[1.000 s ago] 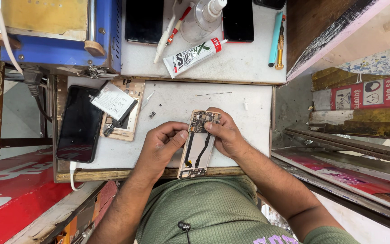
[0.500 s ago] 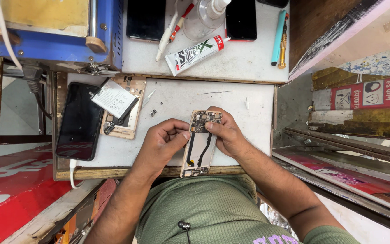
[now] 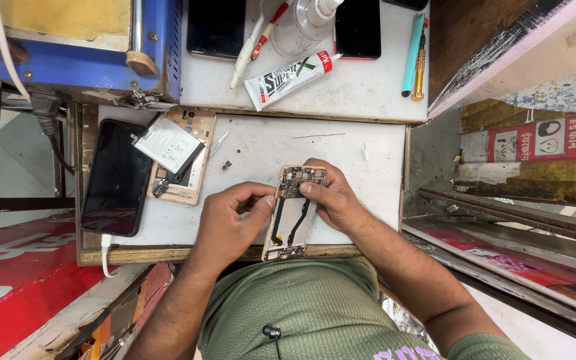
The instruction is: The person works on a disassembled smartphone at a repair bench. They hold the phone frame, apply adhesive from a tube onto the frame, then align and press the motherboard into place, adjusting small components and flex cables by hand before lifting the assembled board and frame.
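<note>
**Op:** Near the front edge of the bench (image 3: 248,150), toward its middle, I log the opened phone frame (image 3: 293,212). It lies flat with its circuit board end pointing to the back edge and its lower end overhanging the wooden front lip. Long axis runs front to back, tipped slightly to the right at the far end.

**Obs:** Hands?

**Op:** Left hand (image 3: 228,223) sits just left of the frame, fingers curled narrow, thumb and forefinger pinched close at the frame's upper left edge; whether they hold a small part I cannot tell. Right hand (image 3: 331,199) grips the upper right corner, thumb pressed on the board, fingers wrapped behind.

**Obs:** Which is nearer?

**Op:** Both touch it; the right has the firmer hold.

**Obs:** Room?

**Op:** Open bench behind the frame up to the back edge. At the left, well apart, a second gold frame (image 3: 183,160) with a loose battery (image 3: 168,143), and a black phone (image 3: 118,177) at the left edge.
</note>
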Motion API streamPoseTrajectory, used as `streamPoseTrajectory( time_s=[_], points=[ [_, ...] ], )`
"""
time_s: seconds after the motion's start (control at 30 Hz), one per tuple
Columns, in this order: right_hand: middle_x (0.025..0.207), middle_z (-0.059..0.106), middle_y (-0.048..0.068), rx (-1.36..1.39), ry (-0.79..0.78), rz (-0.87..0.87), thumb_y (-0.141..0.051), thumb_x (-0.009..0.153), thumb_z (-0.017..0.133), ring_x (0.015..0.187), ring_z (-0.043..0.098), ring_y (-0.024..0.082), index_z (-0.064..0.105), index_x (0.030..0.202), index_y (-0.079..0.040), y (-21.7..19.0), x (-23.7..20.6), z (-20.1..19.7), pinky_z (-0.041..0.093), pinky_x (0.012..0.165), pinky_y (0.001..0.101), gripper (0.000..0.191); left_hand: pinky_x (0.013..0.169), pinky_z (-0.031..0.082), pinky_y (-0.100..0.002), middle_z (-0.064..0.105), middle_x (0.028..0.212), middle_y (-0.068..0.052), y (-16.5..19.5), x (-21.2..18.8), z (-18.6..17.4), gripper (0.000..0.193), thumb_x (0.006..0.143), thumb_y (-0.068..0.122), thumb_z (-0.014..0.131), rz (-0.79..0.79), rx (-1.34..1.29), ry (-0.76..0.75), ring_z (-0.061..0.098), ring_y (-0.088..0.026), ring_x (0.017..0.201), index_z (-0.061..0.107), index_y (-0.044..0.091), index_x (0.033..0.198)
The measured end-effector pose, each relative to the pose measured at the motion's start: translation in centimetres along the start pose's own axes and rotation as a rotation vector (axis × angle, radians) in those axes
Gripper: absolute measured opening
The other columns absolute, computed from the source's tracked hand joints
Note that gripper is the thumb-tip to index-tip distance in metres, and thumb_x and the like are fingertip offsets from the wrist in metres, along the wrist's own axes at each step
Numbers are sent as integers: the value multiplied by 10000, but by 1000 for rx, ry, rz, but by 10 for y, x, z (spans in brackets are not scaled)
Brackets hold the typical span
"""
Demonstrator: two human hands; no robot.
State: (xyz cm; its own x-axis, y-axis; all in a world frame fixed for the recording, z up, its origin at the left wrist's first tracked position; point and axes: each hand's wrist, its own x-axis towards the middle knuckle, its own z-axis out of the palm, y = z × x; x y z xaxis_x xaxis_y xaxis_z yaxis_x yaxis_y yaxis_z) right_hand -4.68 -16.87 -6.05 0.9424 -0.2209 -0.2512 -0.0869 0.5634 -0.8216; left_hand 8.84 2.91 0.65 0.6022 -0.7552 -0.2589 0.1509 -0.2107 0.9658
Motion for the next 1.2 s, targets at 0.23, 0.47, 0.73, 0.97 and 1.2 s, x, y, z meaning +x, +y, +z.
streamPoseTrajectory(
  time_s=[0.23, 0.47, 0.73, 0.97, 1.2],
  points=[
    [951, 688, 89, 20, 21, -6, -211, 982, 719, 907, 667, 140, 589, 1063, -43, -4, -1, 5, 587, 827, 326, 226, 797, 617, -325, 772, 1026, -124, 3, -9, 19, 212, 939, 67, 696, 418, 363, 263, 768, -219, 944, 732, 29, 1145],
    [968, 686, 84, 30, 47, -12, -194, 1000, 698, 911, 659, 131, 586, 1075, -43, -7, -2, 10, 582, 830, 326, 202, 823, 622, -337, 773, 1044, -128, -4, -10, 22, 205, 967, 75, 694, 411, 335, 266, 773, -234, 979, 729, 41, 1166],
    [972, 683, 86, 8, 60, -16, -214, 997, 696, 931, 657, 124, 582, 1090, -49, -9, 0, 13, 584, 858, 315, 222, 786, 626, -324, 767, 1003, -121, 0, -8, 22, 237, 953, 73, 684, 349, 378, 258, 775, -219, 944, 731, 53, 1184],
    [969, 682, 90, 22, 81, 8, -224, 979, 701, 934, 664, 134, 579, 1100, -48, -9, 0, 14, 595, 857, 324, 246, 826, 626, -305, 782, 1060, -115, 1, -8, 16, 272, 951, 69, 700, 262, 261, 189, 780, -195, 983, 730, 66, 1221],
    [993, 680, 86, 38, 77, 2, -207, 981, 706, 945, 660, 132, 574, 1108, -41, -10, 0, 15, 593, 871, 319, 247, 830, 629, -306, 784, 1077, -118, 0, -6, 8, 313, 929, 69, 712, 176, 184, 109, 779, -196, 980, 722, 69, 1242]
  ],
)
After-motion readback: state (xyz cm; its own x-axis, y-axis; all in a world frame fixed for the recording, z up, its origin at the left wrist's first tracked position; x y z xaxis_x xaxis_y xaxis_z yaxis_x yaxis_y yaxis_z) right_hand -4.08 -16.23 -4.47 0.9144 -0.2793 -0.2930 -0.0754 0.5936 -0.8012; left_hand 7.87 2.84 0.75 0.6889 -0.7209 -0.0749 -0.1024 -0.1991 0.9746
